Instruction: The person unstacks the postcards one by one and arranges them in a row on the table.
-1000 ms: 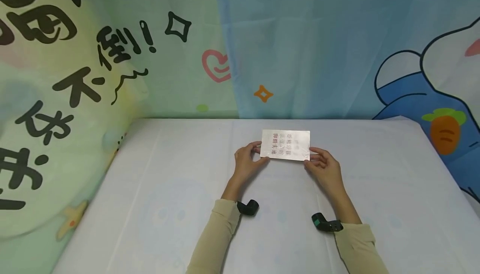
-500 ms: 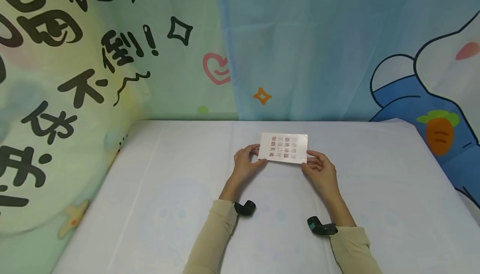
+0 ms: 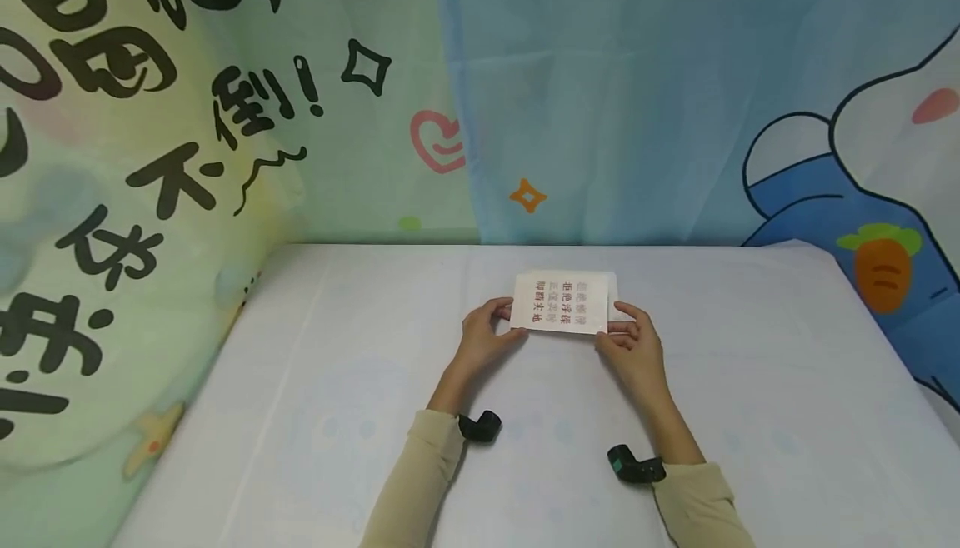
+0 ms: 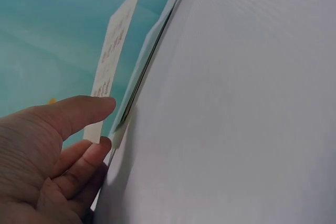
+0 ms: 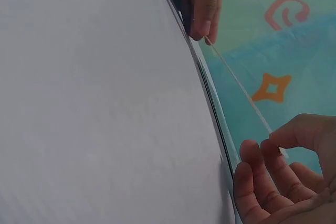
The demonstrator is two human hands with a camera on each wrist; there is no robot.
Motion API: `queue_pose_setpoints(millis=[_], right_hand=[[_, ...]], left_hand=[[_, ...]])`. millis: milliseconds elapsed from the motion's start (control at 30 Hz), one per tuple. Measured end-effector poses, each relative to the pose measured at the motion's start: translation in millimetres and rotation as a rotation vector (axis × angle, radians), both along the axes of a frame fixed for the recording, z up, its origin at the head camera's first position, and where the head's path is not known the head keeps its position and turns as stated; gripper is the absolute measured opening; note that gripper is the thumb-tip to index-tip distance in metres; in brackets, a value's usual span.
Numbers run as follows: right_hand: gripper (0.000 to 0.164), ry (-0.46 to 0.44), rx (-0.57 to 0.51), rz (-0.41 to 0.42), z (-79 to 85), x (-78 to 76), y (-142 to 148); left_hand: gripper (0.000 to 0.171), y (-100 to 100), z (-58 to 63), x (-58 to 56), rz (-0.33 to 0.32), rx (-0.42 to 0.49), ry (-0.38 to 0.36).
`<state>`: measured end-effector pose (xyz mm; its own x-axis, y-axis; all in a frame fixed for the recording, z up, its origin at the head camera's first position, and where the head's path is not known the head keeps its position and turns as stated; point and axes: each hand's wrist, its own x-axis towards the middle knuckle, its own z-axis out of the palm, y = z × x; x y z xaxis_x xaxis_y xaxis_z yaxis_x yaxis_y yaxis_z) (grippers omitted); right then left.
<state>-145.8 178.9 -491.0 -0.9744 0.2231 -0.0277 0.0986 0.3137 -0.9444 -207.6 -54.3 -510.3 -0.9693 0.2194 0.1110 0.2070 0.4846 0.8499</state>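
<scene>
A thin white card printed with rows of red and grey characters is held up by both hands. My left hand pinches its left edge between thumb and fingers. At the opposite end, my right hand pinches the lower right corner. Seen nearly edge-on, the card tilts above the table in the left wrist view. Beneath it, a flat pale item with dark lines along its side lies on the cloth. Only a white strip shows past the card's right edge in the head view.
A white cloth covers the table, which ends at a printed backdrop of blue and green. Black wrist cameras sit on the left wrist and right wrist.
Both hands have shifted the card slightly left. The white strip behind its right edge has come into view. The head view has tilted up a little.
</scene>
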Motion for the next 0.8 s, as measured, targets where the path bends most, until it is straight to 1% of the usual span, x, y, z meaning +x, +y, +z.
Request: queue_pose_setpoints(millis=[100,267,367,500,667,800], right_hand=[[0.060,0.002,-0.032,0.023,-0.8,-0.5,-8],[0.061,0.004,-0.047,0.072,-2.8,-0.7,-19],[0.060,0.003,-0.046,0.096,-3.5,0.6,-23],[0.059,0.013,-0.033,0.105,-1.7,3.4,-26],[0.059,0.031,-0.001,0.104,-1.0,1.7,-36],[0.058,0.030,0.033,0.094,-4.2,-3.0,-46]], left_hand=[[0.057,-8,0.7,2.0,0.000,0.002,-0.011],[0.058,-20,2.3,6.8,0.007,0.021,-0.049],[0.061,-25,2.7,9.2,-0.013,0.025,-0.056],[0.066,-30,4.1,10.9,-0.034,0.013,-0.062],[0.071,-39,6.9,13.1,-0.004,0.007,-0.073],[0.070,-48,9.2,15.4,0.015,-0.002,-0.080]])
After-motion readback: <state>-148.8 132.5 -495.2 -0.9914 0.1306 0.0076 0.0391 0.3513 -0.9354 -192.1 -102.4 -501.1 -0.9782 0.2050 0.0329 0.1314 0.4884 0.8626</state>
